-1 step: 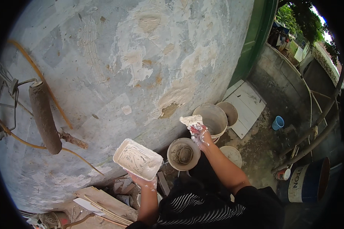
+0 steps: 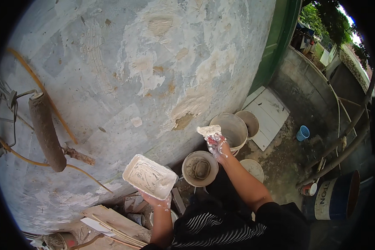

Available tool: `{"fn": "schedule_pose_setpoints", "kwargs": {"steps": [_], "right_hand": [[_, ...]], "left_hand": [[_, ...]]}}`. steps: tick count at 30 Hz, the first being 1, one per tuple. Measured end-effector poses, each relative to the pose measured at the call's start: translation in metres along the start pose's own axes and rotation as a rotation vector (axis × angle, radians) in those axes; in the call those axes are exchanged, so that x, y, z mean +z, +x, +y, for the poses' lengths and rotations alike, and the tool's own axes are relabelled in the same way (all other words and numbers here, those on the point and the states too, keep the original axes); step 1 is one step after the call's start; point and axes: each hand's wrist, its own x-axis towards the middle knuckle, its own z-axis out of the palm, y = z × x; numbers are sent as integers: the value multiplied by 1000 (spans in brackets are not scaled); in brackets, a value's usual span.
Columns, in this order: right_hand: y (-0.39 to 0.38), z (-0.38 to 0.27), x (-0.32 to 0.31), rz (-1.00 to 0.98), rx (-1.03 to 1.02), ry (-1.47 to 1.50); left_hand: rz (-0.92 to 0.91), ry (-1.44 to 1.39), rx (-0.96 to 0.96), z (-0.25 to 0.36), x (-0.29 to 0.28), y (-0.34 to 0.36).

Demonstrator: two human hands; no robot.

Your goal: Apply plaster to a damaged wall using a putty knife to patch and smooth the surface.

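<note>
My left hand (image 2: 155, 200), smeared with white paste, grips a white rectangular tray (image 2: 149, 175) coated inside with putty. My right hand (image 2: 217, 147), speckled with white, is closed on the red handle of a putty knife, its wide blade (image 2: 208, 130) thick with pale putty. The knife is raised in front of the patched grey wall (image 2: 146, 104), below and to the right of a rough hole (image 2: 183, 121). Under my hands stand a dirty bucket (image 2: 198, 156) and a larger bucket (image 2: 233, 121).
A dirty paint roller (image 2: 48, 131) hangs at left beside a yellow hose (image 2: 58, 100). Boards and debris (image 2: 114, 221) lie at lower left. Right are a green door (image 2: 268, 41), white panels (image 2: 268, 108), a blue plastic basket (image 2: 303, 132), leaning poles (image 2: 350, 121) and a drum (image 2: 333, 196).
</note>
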Motion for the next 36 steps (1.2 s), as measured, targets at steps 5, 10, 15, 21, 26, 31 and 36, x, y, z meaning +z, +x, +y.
{"fn": "schedule_pose_setpoints", "kwargs": {"steps": [5,10,15,21,26,31,36], "right_hand": [[66,-1,-22,259,-14,-210],[125,2,-19,351,-61,-306],[180,6,-19,377,-84,-189],[239,5,-25,419,-95,-361],[270,15,-21,415,-207,-401],[231,-11,-10,201,-106,-255],[198,-30,-15,320,-116,-472]], "left_hand": [[158,20,-49,4,-24,-9],[153,81,6,10,-46,-7],[118,89,37,13,-56,-6],[11,201,53,15,-74,-5],[257,117,25,8,-79,-4],[265,199,57,4,-77,1],[310,156,57,2,-73,5]]}}
